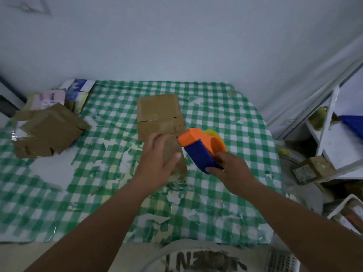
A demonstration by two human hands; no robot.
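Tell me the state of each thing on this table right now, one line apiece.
Cardboard box: lies flat, closed, glossy tape across its seam.
Left hand: fingers straight, rests on the box's near end.
Tape dispenser: held tilted, orange head beside the box.
Right hand: grips the dispenser's blue handle.
Loose cardboard: at left, crumpled, flaps open, untouched.
Tablecloth: torn in patches.

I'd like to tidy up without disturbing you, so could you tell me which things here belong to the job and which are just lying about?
In use: cardboard box under the left hand; orange and blue tape dispenser held in the right hand.
Lying about: torn cardboard pile at the left; printed cartons behind it; small box by the shelf.
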